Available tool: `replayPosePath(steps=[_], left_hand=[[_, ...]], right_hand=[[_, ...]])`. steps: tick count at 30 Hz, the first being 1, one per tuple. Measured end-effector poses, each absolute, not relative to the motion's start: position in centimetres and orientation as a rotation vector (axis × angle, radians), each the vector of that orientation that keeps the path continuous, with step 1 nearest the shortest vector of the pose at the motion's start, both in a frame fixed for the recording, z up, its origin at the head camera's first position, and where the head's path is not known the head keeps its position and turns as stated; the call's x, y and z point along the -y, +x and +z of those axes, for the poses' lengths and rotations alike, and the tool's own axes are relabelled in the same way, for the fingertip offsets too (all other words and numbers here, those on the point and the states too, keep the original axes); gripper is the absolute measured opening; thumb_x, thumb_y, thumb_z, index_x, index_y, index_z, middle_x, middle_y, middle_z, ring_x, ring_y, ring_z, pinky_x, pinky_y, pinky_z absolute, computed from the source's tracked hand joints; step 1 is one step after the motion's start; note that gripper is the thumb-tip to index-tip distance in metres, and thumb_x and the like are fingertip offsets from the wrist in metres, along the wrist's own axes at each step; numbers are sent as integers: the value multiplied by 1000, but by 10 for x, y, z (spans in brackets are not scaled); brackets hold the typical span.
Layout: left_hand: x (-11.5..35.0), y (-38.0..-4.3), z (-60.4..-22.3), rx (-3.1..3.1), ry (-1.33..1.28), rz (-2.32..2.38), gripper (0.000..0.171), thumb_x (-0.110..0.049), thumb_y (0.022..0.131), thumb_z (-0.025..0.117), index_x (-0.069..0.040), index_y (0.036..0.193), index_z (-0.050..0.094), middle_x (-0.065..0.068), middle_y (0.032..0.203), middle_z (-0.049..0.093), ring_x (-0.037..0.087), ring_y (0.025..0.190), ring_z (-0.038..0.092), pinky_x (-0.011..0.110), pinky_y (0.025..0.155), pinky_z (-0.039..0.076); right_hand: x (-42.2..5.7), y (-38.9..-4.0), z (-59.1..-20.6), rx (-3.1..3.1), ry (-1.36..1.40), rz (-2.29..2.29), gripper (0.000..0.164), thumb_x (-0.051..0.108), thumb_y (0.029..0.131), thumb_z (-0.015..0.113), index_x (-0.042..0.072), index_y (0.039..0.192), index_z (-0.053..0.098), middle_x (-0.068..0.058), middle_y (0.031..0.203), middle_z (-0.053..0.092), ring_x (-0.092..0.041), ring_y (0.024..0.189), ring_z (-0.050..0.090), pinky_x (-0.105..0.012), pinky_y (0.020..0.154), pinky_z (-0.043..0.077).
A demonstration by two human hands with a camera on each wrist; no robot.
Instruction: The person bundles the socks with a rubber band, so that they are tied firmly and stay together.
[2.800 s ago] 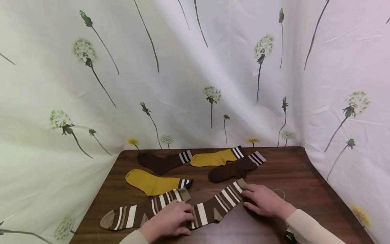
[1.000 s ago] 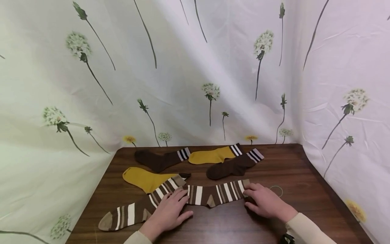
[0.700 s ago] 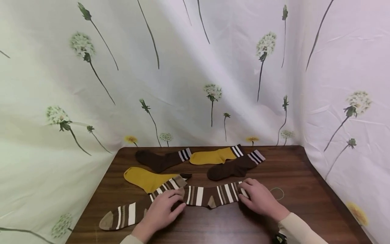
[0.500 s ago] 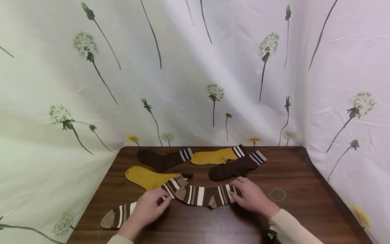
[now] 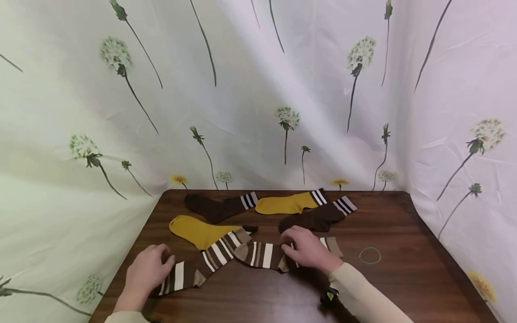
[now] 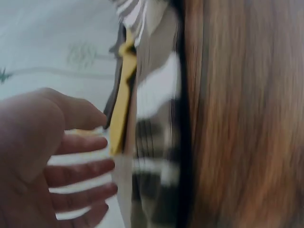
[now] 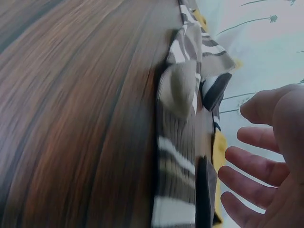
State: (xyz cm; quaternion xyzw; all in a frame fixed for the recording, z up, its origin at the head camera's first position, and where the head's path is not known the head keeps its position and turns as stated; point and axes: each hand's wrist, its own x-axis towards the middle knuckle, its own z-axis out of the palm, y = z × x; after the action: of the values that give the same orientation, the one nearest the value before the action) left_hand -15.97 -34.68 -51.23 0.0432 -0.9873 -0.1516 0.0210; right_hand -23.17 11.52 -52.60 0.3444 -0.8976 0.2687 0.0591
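Observation:
Two brown, tan and white striped socks lie near the front of the table. Over the toe end of the left striped sock [image 5: 218, 256] is my left hand [image 5: 147, 271], its fingers loosely bent and gripping nothing. My right hand [image 5: 308, 249] hovers across the leg of the right striped sock [image 5: 262, 255], hiding part of it; its tan cuff shows beyond the wrist. In the right wrist view the relaxed fingers [image 7: 251, 164] are spread beside the striped fabric with nothing between them. The right sock's toe meets the left sock near its cuff.
Behind lie a yellow sock [image 5: 198, 231], a dark brown sock [image 5: 216, 208], another yellow sock [image 5: 280, 205] and another dark brown sock [image 5: 308, 220]. A thin green ring [image 5: 370, 255] lies at right on the wooden table [image 5: 416, 287]. Flower-print cloth [image 5: 250, 148] surrounds the table.
The right striped sock was swung farther back and laid level. Then my left hand moved left to the other sock's toe, and my right hand slid left from the cuff.

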Motion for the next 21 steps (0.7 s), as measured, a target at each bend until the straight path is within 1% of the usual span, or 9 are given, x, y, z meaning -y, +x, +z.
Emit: replayPosePath(steps=[3,5,7,9,12,16,18,21], left_hand=[[361,-159,-514,3108,208,-427,38,-28,95,71,1,118,71,29,114,65,50,96,65,61,70,55],[368,-158,-516,3165,253,-416,48,-31,97,69,7,127,65,37,121,59,57,101,61,64,72,54],[373,-157,-517,3214,282,-406,55,-32,99,67,11,133,60,42,127,54,62,105,58,67,76,53],[377,-156,-518,3244,292,-406,57,-34,101,66,13,134,58,43,127,53,63,106,57,67,78,53],[382,-153,-517,3256,298,-417,52,-32,102,67,13,129,60,40,120,57,60,106,59,66,81,53],[386,-148,-513,3257,275,-428,37,-22,97,74,11,114,66,29,105,66,51,100,64,61,82,53],[386,-147,-511,3254,265,-436,27,-16,95,76,7,104,68,22,97,69,44,93,67,57,79,55],[384,-144,-509,3248,289,-478,17,-12,94,76,0,91,65,12,86,68,32,77,66,50,68,54]], right_hand=[[-107,-234,-525,2751,1012,835,21,20,99,72,10,118,73,-3,112,70,-19,102,68,-41,86,58],[-102,-236,-524,2767,1002,848,23,21,100,72,10,120,72,-4,114,70,-20,105,68,-43,89,57],[-96,-238,-524,2772,1004,855,24,20,100,72,9,121,72,-4,116,70,-21,107,68,-43,91,57],[-89,-241,-523,2767,1025,868,25,19,100,72,7,122,71,-6,116,70,-22,108,68,-44,92,57],[-76,-244,-522,2773,1073,881,27,17,101,71,5,124,71,-8,119,71,-25,110,68,-45,93,57],[-59,-246,-519,2797,1123,891,29,16,102,69,3,128,69,-12,123,70,-27,114,67,-46,96,56],[-51,-247,-517,2825,1120,911,31,17,103,67,4,131,68,-12,126,70,-27,117,66,-46,98,55],[-39,-248,-516,2864,1105,934,34,18,105,65,3,136,65,-12,132,68,-27,122,65,-45,100,54]])
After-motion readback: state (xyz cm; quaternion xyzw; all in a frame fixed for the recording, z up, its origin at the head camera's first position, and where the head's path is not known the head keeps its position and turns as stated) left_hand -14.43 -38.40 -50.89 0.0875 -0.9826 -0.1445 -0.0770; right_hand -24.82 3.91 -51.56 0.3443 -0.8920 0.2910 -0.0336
